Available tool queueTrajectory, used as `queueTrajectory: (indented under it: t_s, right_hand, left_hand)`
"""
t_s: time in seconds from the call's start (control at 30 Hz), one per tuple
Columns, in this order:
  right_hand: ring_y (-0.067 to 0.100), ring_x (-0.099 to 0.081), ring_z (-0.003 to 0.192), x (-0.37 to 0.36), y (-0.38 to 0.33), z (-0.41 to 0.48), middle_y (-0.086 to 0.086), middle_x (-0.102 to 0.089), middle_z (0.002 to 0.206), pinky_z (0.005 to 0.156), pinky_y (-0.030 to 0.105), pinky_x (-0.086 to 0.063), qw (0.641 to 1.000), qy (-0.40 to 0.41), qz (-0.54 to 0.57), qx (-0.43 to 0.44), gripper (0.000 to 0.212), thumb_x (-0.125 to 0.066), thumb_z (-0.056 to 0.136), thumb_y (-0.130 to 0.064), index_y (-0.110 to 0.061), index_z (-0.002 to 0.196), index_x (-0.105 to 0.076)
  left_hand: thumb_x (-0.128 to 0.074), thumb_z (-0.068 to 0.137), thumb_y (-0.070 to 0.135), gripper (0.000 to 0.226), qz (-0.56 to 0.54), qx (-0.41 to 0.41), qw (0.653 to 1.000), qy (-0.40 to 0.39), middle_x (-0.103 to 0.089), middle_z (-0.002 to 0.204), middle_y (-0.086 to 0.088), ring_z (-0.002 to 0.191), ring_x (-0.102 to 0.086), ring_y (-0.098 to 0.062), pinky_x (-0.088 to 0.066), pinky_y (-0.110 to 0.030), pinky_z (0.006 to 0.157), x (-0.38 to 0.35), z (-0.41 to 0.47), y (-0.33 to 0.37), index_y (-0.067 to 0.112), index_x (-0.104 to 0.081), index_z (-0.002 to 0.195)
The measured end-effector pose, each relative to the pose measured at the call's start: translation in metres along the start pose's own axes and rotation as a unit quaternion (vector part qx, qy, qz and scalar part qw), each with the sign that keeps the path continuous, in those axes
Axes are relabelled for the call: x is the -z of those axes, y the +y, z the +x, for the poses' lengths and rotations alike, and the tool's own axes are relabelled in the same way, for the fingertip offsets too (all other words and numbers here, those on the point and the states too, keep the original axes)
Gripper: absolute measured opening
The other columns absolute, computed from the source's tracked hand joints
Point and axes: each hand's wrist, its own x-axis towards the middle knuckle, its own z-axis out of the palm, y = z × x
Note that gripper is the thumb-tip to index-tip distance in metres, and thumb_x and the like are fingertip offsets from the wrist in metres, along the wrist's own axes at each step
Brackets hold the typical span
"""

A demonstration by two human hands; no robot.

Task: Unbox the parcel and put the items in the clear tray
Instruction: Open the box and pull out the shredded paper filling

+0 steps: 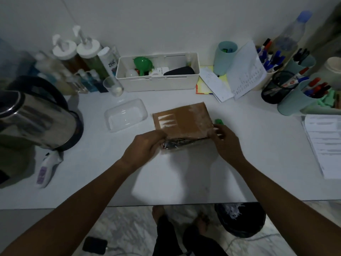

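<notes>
Both hands clamped on parcel (181, 120): left hand (145, 146) pinching plastic-wrapped contents (180, 143) at its near open edge, right hand (224, 139) gripping its near right corner. Clear tray (126, 114) just left of parcel; green object (219, 121) touching parcel's right side.

Steel kettle (36, 119) at left, white organiser bin (158, 81) at back, marker cups (293, 100) right, paper stack (324, 143)

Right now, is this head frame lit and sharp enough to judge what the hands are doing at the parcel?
Head view: dim and bluish overall, with wide-angle bending at the edges. The left hand and right hand read clearly at the near end of the cardboard parcel, but the wrapping there is smeared. The clear tray shows faint glare, and the kettle has streaky reflections.
</notes>
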Motion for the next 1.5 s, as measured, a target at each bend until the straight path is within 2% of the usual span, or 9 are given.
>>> queueTrajectory:
  t_s: [0.17,0.33,0.47,0.57,0.77,1.0,1.13,1.37,1.5]
  right_hand:
    - [-0.008,-0.061,0.087,0.016,-0.011,-0.005,-0.026,-0.057,0.112,0.072,0.010,-0.049,0.993,-0.097,-0.058,0.016,0.069,-0.078,0.078,-0.046,-0.042,0.139,-0.044]
    - [0.011,-0.063,0.077,0.024,-0.032,0.009,-0.016,-0.065,0.082,0.067,0.031,-0.049,0.952,-0.135,-0.275,-0.021,0.058,-0.056,0.058,-0.087,-0.038,0.088,-0.064]
    - [0.020,-0.057,0.090,0.016,-0.046,0.033,-0.001,-0.055,0.104,0.068,0.031,-0.044,0.990,-0.013,-0.131,0.045,0.053,-0.084,0.069,-0.041,-0.023,0.106,-0.051]
    - [0.019,-0.055,0.119,0.008,-0.057,0.056,0.005,-0.056,0.134,0.095,0.029,-0.050,0.994,-0.103,0.020,0.028,0.058,-0.074,0.085,-0.009,-0.015,0.137,-0.048]
    - [0.018,-0.066,0.104,0.005,-0.057,0.074,0.004,-0.070,0.118,0.092,0.037,-0.054,0.997,-0.063,0.018,-0.045,0.029,-0.068,0.091,-0.031,-0.019,0.117,-0.067]
    - [0.014,-0.064,0.110,-0.008,-0.067,0.051,-0.006,-0.065,0.126,0.089,0.035,-0.055,0.991,0.070,0.115,-0.001,0.056,-0.075,0.082,-0.045,-0.029,0.133,-0.056]
    - [0.012,-0.071,0.082,-0.016,-0.078,0.044,0.002,-0.074,0.100,0.070,0.026,-0.056,0.977,0.201,0.047,0.047,0.030,-0.072,0.088,-0.032,-0.014,0.111,-0.071]
    - [0.023,-0.070,0.075,-0.026,-0.066,0.028,-0.002,-0.076,0.083,0.065,0.026,-0.049,0.966,0.068,-0.227,0.102,0.014,-0.067,0.087,-0.036,-0.030,0.093,-0.077]
    - [0.033,-0.062,0.076,-0.028,-0.057,0.024,0.006,-0.074,0.084,0.072,0.035,-0.044,0.960,0.040,-0.237,0.143,0.011,-0.071,0.086,-0.028,-0.024,0.092,-0.079]
  left_hand:
    - [-0.057,0.097,0.012,0.020,-0.074,0.063,0.991,0.096,-0.073,0.107,0.000,0.095,-0.070,-0.016,-0.055,-0.030,0.084,-0.009,0.006,-0.012,0.014,-0.069,0.113]
    - [-0.053,0.101,0.022,0.020,-0.184,0.132,0.958,0.177,-0.072,0.101,0.006,0.093,-0.069,-0.013,-0.060,-0.040,0.076,-0.002,0.030,-0.021,0.017,-0.069,0.111]
    - [-0.056,0.100,0.025,0.019,-0.234,0.156,0.938,0.204,-0.071,0.101,0.012,0.092,-0.070,-0.008,-0.061,-0.035,0.076,0.008,0.059,-0.026,0.021,-0.069,0.112]
    - [-0.055,0.098,0.036,0.022,-0.218,0.188,0.938,0.193,-0.070,0.102,0.019,0.093,-0.066,0.001,-0.052,-0.016,0.077,0.012,0.085,-0.036,0.026,-0.069,0.111]
    - [-0.041,0.100,0.053,0.042,-0.258,0.305,0.917,0.008,-0.069,0.087,0.006,0.082,-0.062,-0.012,-0.048,-0.038,0.078,-0.008,0.097,-0.056,0.020,-0.066,0.092]
    - [-0.039,0.098,0.059,0.055,-0.221,0.333,0.915,0.059,-0.065,0.071,-0.005,0.070,-0.062,-0.029,-0.051,-0.047,0.067,-0.012,0.101,-0.052,0.014,-0.062,0.075]
    - [-0.040,0.098,0.059,0.051,-0.210,0.330,0.917,0.070,-0.061,0.064,0.002,0.064,-0.060,-0.024,-0.051,-0.044,0.064,-0.013,0.099,-0.052,0.024,-0.054,0.064]
    - [-0.042,0.097,0.059,0.054,-0.216,0.353,0.906,0.091,-0.057,0.059,0.003,0.061,-0.055,-0.022,-0.041,-0.035,0.062,-0.013,0.101,-0.047,0.024,-0.050,0.057]
    - [-0.041,0.098,0.058,0.050,-0.210,0.365,0.903,0.081,-0.058,0.065,-0.001,0.067,-0.057,-0.027,-0.044,-0.038,0.066,-0.013,0.106,-0.048,0.025,-0.052,0.061]
